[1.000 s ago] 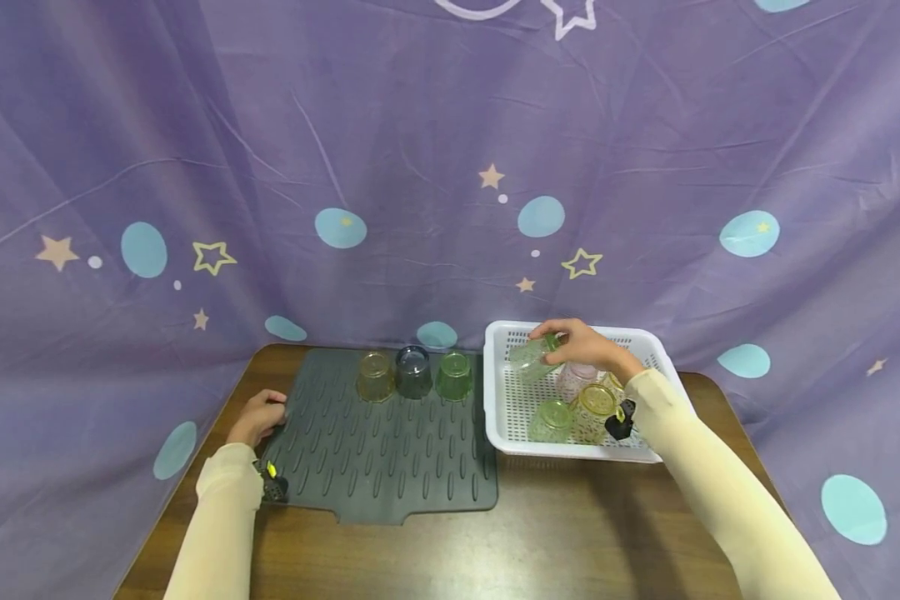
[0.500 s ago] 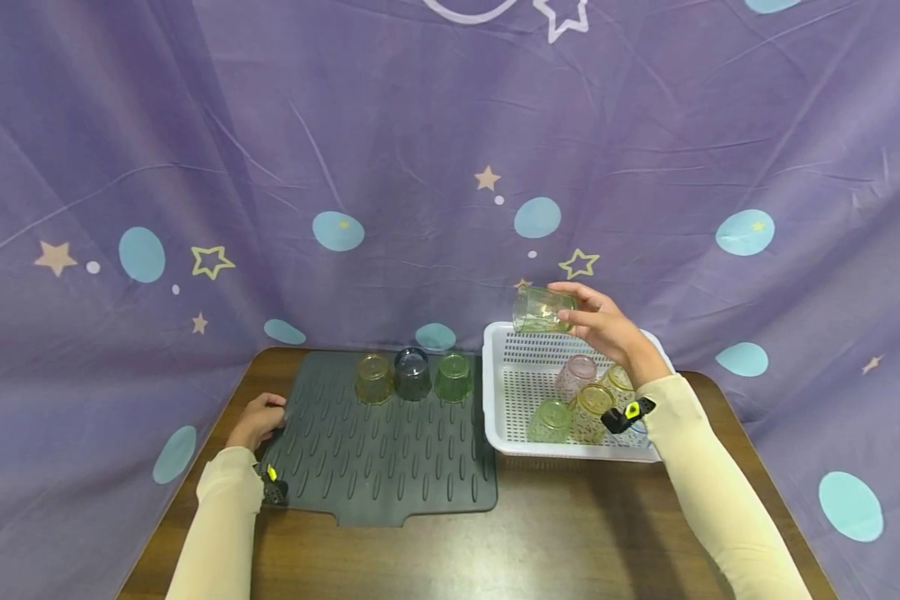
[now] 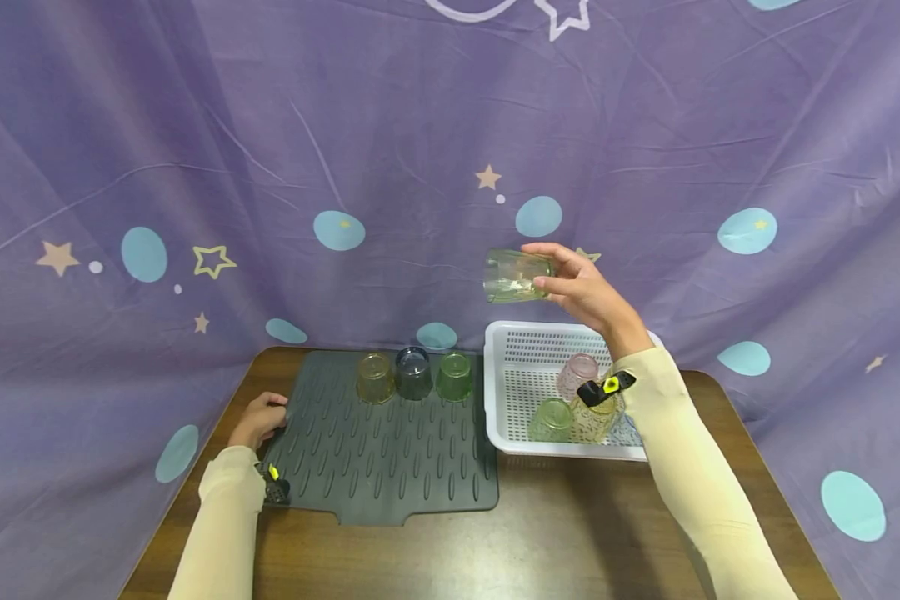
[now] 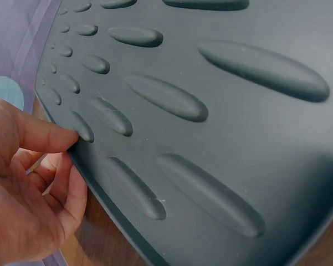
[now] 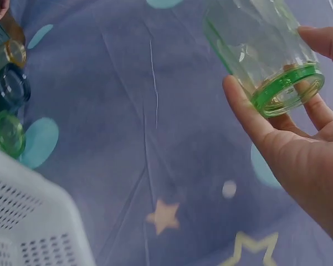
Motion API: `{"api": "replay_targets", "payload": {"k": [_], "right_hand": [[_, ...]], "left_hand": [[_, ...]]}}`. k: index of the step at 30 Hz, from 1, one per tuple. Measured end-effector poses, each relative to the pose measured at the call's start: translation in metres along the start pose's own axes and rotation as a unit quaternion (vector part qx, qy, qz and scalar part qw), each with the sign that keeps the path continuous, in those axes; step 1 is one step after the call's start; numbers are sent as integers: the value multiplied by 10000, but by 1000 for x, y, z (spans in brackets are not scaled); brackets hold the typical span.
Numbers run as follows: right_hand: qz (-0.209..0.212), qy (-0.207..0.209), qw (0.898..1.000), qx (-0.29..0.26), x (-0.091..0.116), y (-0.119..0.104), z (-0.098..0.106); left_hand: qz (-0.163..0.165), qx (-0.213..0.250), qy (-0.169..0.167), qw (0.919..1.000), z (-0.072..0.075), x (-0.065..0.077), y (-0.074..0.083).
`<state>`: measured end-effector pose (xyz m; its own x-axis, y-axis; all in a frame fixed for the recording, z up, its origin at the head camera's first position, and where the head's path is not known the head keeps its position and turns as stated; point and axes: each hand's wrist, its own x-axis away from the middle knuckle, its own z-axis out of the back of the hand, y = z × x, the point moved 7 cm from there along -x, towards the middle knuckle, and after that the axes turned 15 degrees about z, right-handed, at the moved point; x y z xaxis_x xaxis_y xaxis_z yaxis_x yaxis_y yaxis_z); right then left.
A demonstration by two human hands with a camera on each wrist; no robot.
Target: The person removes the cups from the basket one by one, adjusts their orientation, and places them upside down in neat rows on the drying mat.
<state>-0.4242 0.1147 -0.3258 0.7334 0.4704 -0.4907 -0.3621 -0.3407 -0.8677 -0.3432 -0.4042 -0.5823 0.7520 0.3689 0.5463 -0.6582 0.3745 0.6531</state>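
My right hand (image 3: 581, 286) holds a pale green drinking glass (image 3: 516, 277) by its base end, lying sideways in the air above the white basket (image 3: 497, 392). In the right wrist view the thumb and fingers are around the glass's thick green base (image 5: 288, 88). My left hand (image 3: 259, 419) is at the left edge of the dark grey drying mat (image 3: 390, 458). The left wrist view shows its thumb and fingers pinching the mat's rim (image 4: 97, 183). Along the mat's back edge, a yellow glass (image 3: 375, 379), a dark blue glass (image 3: 413, 374) and a green glass (image 3: 454, 377) stand upside down.
Inside the basket are a pink glass (image 3: 576, 375), a light green glass (image 3: 551, 421), a yellow glass (image 3: 589, 422) and a bluish glass (image 3: 625, 431), partly behind the right wrist. Mat and basket sit on a wooden table (image 3: 450, 558). A purple patterned curtain (image 3: 390, 167) hangs behind.
My right hand has lifted the pale green glass up out of the basket and moved slightly left with it. The left hand stays at the mat's edge.
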Motion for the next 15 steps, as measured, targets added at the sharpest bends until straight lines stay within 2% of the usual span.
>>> {"api": "replay_targets", "payload": {"k": [6, 9, 12, 15], "right_hand": [[105, -549, 9978, 351, -26, -3, -35], [156, -878, 9933, 736, -36, -4, -54], [177, -1222, 9837, 1305, -44, -2, -73], [233, -1637, 9671, 1933, -50, 2, -93]], "left_hand": [[75, 30, -65, 9999, -3, -3, -2], [63, 56, -69, 9999, -2, -4, -2], [27, 89, -75, 9999, -2, -5, -1], [-5, 130, -73, 9999, -1, -5, -1]]}}
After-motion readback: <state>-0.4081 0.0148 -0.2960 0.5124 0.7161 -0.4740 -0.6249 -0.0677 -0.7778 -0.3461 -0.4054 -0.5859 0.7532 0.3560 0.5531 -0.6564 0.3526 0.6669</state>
